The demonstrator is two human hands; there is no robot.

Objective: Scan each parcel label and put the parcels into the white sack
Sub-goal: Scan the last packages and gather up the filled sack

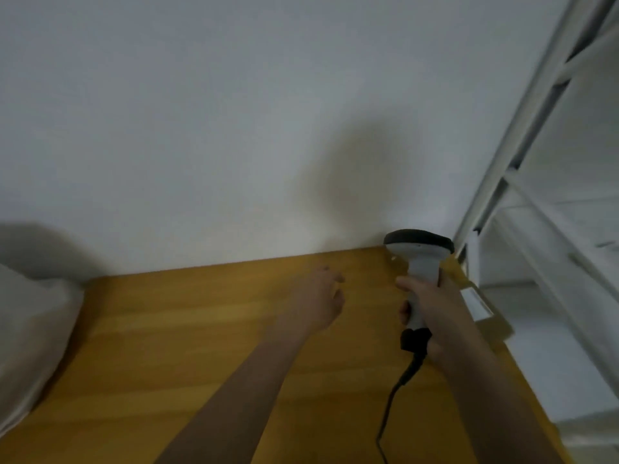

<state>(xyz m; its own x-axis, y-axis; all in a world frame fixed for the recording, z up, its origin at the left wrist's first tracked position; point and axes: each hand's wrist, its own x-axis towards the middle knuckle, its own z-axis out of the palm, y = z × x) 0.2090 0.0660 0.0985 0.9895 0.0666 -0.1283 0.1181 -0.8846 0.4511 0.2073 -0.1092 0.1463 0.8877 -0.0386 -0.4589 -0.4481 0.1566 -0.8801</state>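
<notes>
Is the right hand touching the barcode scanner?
Touching. The head view shows the right hand with fingers curled around the handle of the barcode scanner.

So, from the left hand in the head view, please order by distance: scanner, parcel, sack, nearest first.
Measured from the left hand:
1. Scanner, just to its right, gripped by the right hand.
2. Parcel, beyond the scanner at the table's right edge.
3. Sack, far left.

Left grip (321,298) loose (right grip (432,313) clenched).
</notes>
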